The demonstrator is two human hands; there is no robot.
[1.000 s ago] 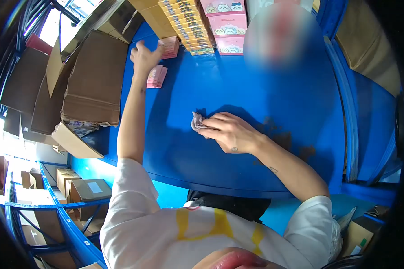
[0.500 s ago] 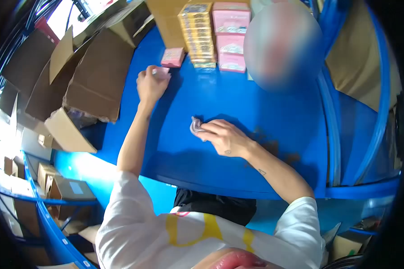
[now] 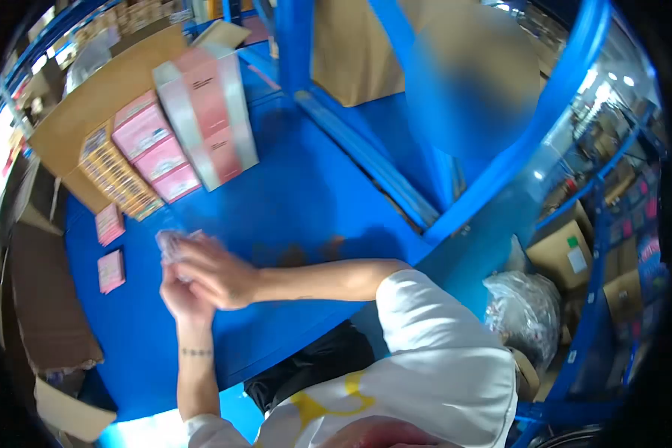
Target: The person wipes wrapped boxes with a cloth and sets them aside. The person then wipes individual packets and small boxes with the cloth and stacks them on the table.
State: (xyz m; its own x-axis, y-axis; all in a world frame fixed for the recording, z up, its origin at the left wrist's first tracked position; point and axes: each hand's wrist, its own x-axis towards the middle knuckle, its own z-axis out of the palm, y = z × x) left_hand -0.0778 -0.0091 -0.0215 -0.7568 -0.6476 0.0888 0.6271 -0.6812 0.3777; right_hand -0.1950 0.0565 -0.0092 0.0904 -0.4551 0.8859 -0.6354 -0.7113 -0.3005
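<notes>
The fingers of the right hand (image 3: 222,275) are bent, pressed close together, and appear closed on a crumpled piece (image 3: 169,245). The left hand (image 3: 185,300) meets the right from below; its fingers are largely covered, and their grip cannot be told. The crumpled piece projects past the fingertips, nearer the person than the foot of the yellow box stack (image 3: 121,172) and slightly to its right. Motion blur obscures the material: thin film or cloth is equally possible.

Handling: the piece is probably light, soft and limp, with little risk of breakage. If it is film, expect some slip. Take hold of the gathered middle between thumb and finger pads; a loose edge alone is likely to fold away.

Surroundings, referenced to the yellow box stack: one pink packet pile (image 3: 110,225) lies just left of its foot; a second pink pile (image 3: 112,272) lies nearer the person. Pink boxes (image 3: 157,153) stand immediately right, followed by a tall silver-and-pink box (image 3: 207,116). A cardboard sheet (image 3: 63,145) stands behind. Nearer the person and to the left, a brown carton (image 3: 48,299) limits sideways reach. Forward reach is limited by the stack itself. Dark stains (image 3: 295,255) mark the blue table (image 3: 291,160) to the right.
</notes>
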